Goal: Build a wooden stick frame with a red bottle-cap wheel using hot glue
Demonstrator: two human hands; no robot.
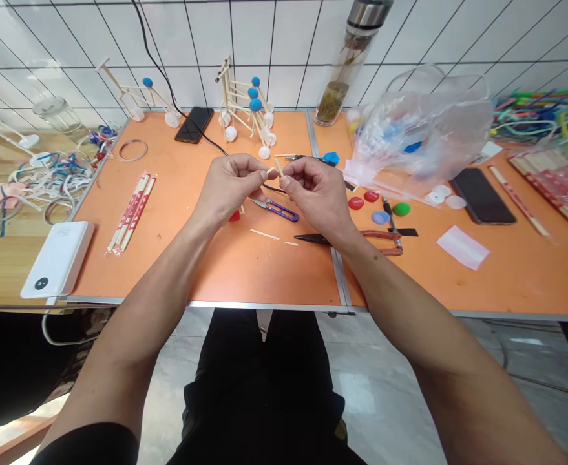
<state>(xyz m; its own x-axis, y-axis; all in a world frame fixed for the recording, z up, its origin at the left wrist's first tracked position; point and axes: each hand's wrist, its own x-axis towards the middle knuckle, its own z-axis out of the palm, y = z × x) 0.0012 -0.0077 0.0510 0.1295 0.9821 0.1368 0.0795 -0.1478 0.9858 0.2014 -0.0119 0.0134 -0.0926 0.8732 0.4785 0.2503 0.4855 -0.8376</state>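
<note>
Both hands meet above the middle of the orange table. My left hand [230,187] is closed, pinching a short pale wooden stick [271,171] between thumb and forefinger. My right hand [318,190] is closed as well, gripping another short wooden stick [278,167] that stands tilted, close to the first; whether the two sticks touch I cannot tell. Beneath the hands lie purple-handled thread snips [284,210]. Needle-nose pliers [380,236] with red handles lie partly under my right wrist. Thin wood slivers [264,234] are scattered nearer to me.
Stick structures with blue caps [254,93] stand along the tiled wall, beside a phone [194,124] and a tea bottle [335,97]. Wrapped chopsticks [132,212] and a white power bank [58,259] lie left. Right are coloured caps [402,208], a plastic bag [424,135] and another phone [483,196].
</note>
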